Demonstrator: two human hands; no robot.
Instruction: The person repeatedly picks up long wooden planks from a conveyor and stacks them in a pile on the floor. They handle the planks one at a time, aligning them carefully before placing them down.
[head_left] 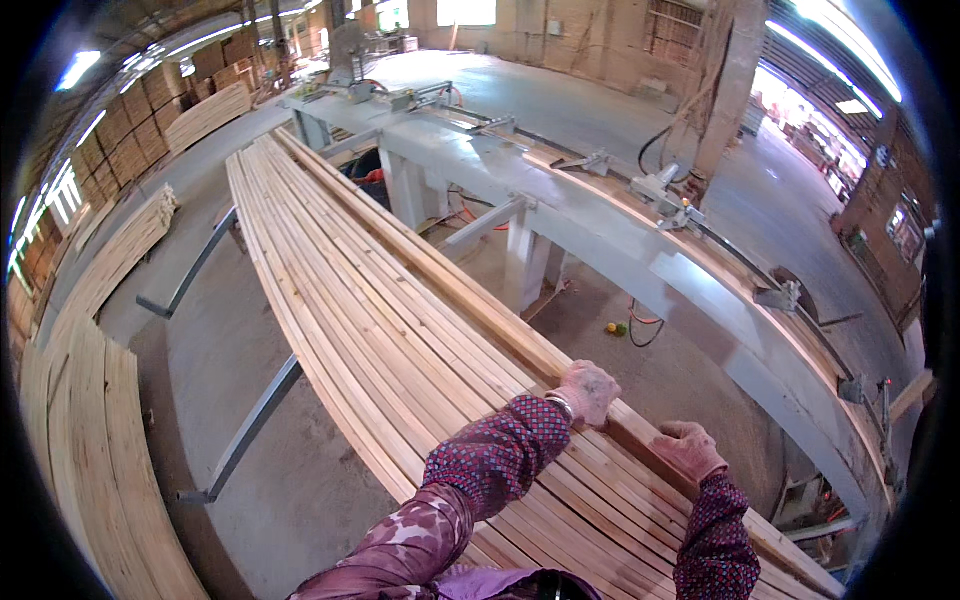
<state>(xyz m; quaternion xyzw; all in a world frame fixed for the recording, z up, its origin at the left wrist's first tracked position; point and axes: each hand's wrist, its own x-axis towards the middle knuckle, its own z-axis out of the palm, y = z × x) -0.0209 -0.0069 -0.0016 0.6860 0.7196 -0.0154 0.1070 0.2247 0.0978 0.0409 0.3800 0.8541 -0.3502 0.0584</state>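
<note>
A long wooden board (478, 308) stands raised along the right side of a layer of narrow wooden strips (370, 330). My left hand (587, 393), in a pinkish work glove, is closed over the board's upper edge. Further down the same board, my gloved right hand (690, 450) curls over it from the right, its fingertips partly hidden. The strips lie lengthwise side by side, running from below my arms to the far left. Patterned sleeves cover both forearms, and a bracelet shows at my left wrist.
To the right, a long grey metal machine frame (620, 245) carries clamps and hoses. Metal support arms (245, 430) stick out left of the strips. Stacked lumber (90, 430) lines the left, a brick pillar (715, 95) rises behind the frame, and a cable (645, 335) hangs beneath it.
</note>
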